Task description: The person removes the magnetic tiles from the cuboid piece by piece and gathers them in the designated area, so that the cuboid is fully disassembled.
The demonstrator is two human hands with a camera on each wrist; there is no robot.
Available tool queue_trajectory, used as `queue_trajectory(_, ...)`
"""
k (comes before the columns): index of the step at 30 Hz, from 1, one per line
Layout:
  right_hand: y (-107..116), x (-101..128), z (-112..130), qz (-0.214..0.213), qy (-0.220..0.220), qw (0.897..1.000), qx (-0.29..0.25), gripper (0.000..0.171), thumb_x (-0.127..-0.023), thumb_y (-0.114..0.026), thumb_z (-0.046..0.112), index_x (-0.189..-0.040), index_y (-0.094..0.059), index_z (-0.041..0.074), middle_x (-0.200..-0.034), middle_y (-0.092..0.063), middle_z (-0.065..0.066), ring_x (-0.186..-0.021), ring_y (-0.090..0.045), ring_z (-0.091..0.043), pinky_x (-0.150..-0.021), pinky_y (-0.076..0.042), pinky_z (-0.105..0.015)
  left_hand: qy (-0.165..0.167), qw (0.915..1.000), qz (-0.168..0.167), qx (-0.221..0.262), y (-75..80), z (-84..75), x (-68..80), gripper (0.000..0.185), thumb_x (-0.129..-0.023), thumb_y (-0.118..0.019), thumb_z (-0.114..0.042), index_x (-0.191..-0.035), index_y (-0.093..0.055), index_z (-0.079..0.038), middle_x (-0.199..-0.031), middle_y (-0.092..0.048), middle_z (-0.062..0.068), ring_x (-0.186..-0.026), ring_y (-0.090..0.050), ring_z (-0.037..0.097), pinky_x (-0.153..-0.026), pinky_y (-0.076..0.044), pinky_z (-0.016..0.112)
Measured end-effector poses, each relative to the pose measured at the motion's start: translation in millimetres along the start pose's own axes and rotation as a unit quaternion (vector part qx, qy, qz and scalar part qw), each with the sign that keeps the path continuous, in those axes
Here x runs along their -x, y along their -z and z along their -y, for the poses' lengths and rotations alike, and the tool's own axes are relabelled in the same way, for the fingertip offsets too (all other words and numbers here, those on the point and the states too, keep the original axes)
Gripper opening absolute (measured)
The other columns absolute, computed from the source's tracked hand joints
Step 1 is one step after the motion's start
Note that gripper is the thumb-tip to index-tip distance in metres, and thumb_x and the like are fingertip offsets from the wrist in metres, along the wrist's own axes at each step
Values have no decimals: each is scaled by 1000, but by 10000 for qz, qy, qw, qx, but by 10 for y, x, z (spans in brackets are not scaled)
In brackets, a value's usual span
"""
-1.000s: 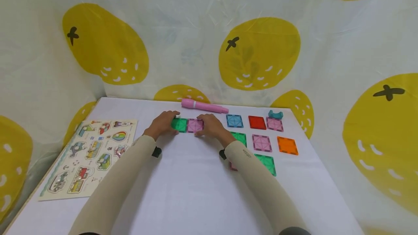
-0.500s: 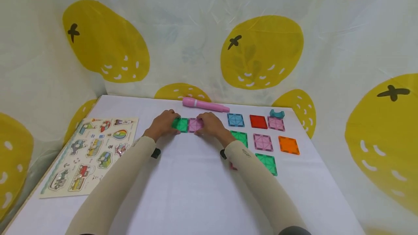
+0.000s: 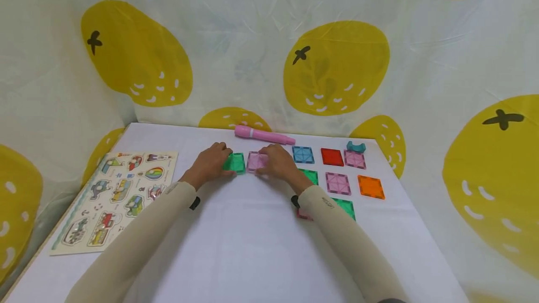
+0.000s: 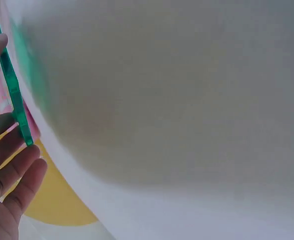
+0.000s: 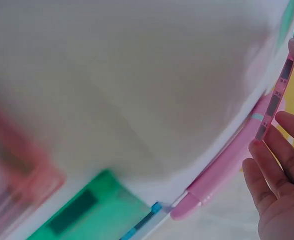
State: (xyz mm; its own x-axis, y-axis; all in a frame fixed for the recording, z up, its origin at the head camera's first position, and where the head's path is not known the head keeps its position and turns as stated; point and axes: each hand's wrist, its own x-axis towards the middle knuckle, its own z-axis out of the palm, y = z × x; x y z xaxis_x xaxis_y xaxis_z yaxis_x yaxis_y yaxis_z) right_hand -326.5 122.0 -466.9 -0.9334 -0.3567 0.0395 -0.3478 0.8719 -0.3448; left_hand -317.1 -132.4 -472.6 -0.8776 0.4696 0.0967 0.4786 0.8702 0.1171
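Observation:
My left hand [image 3: 212,163] pinches a translucent green square magnetic tile [image 3: 236,163] between thumb and fingers. In the left wrist view that green tile [image 4: 14,90] is seen edge-on, above the white surface. Opposite it, my right hand [image 3: 278,165] pinches a pink square magnetic tile [image 3: 256,161], also edge-on in the right wrist view, where the pink tile [image 5: 277,97] shows dark magnets along its rim. A narrow gap separates the two tiles in the head view.
Right of my hands lie several tiles, among them blue [image 3: 303,155], red [image 3: 332,156] and orange [image 3: 371,186] ones. A teal piece [image 3: 355,147] sits at a pink tile. Behind is a pink pen-like stick [image 3: 264,135]. A picture puzzle board [image 3: 113,202] lies left on the white table [image 3: 236,247].
The green and pink tiles, edge to edge before, are now slightly apart. My right hand has shifted a little to the right with the pink tile.

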Motion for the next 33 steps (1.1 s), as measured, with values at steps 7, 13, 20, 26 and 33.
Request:
queue_trajectory(7,183,224,-147,19,-171,9990,-421,69,-85,-89,44,-144,-66,17,-141,-65,-4,-135,-53,-28,-120,-47,-51,-63,9997,-132,175,33,-38,96,75,-85,-88,-51,-138,-66,-2,-127,-62,15,-114,-55,29,-100,-59,43)
queue_trajectory(13,365,498,-337,-26,-265,9982,-544,70,-86,-88,46,-146,-65,18,-147,-61,-8,-139,-52,-32,-119,-47,-57,-357,9982,-252,407,38,-173,244,73,-84,-87,-53,-136,-68,-5,-125,-63,12,-111,-57,26,-95,-60,42)
queue_trajectory(20,562,876,-544,-139,-397,9973,-595,70,-85,-89,45,-146,-64,24,-155,-56,-9,-146,-47,-35,-115,-48,-65,-769,9949,-201,613,59,-544,360,74,-83,-87,-57,-137,-68,-10,-124,-63,7,-110,-57,21,-91,-60,36)
queue_trajectory(26,686,1197,-739,-254,-547,9964,-603,71,-84,-89,45,-147,-63,26,-153,-59,-9,-144,-49,-36,-114,-47,-68,-1285,9892,-114,696,76,-953,463,75,-83,-84,-62,-137,-68,-13,-125,-64,5,-111,-58,17,-91,-61,35)
queue_trajectory(33,812,1619,-1061,-401,-880,9927,-727,75,-85,-89,46,-151,-60,26,-157,-54,-14,-148,-43,-42,-111,-45,-74,-1919,9795,17,620,42,-1412,538,76,-84,-82,-65,-139,-67,-16,-127,-65,2,-111,-58,14,-91,-60,28)
